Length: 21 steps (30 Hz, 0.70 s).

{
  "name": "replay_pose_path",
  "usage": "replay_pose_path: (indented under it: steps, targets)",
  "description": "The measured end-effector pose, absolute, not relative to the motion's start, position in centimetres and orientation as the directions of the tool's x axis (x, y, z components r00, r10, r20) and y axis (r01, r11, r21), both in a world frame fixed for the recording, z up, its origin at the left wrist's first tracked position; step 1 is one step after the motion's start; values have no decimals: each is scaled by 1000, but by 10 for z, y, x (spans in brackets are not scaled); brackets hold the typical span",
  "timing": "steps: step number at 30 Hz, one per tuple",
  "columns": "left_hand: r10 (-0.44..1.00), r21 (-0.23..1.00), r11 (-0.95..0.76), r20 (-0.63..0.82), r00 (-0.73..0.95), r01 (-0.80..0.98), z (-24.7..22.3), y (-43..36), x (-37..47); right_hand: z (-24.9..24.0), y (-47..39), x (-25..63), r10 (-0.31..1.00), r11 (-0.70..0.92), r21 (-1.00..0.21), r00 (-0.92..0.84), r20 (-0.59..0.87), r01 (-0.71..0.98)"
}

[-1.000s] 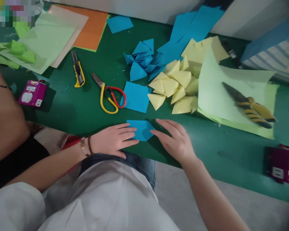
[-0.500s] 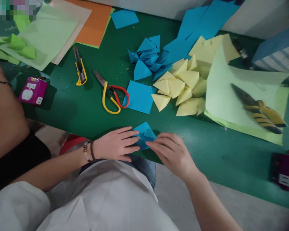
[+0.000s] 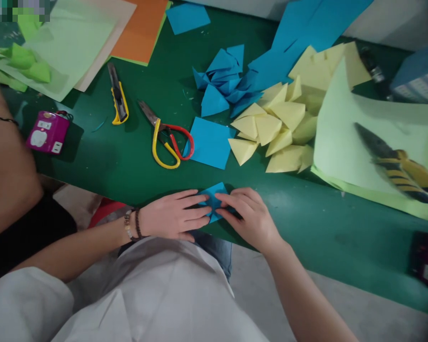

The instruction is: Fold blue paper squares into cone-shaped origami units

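A small blue square of paper, partly folded, lies at the table's near edge between my hands. My left hand rests flat with fingers spread, its fingertips over the paper's left side. From the right, my right hand has bent fingers and thumb on the paper, gripping a flap folded in toward the middle. The fingers cover much of the paper. Just beyond is another blue paper square, its left corner under the handles of the scissors.
Folded yellow pieces and folded blue pieces are heaped farther back. A yellow utility knife and purple box lie left. Pliers sit on pale green sheets at right. Another person's arm is at far left.
My right hand has moved slightly left and inward, bringing the paper's right corner over toward the middle. My left hand stays nearly in place. The view has shifted a little.
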State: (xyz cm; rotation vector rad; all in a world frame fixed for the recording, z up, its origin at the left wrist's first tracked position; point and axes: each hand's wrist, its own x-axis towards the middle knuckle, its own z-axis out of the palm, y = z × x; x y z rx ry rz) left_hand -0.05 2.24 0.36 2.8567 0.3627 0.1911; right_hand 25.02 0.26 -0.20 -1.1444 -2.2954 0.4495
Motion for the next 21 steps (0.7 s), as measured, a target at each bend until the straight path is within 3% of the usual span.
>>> replay_pose_path:
  steps: [12,21]
  targets:
    - [269,276,-932,88,959,236,5,22,2,0,4,249,851,520,-586,-437,292,621]
    - [274,298,-923,69,959,243,5,22,2,-6,0,248,791,611,-484,-504,348,626]
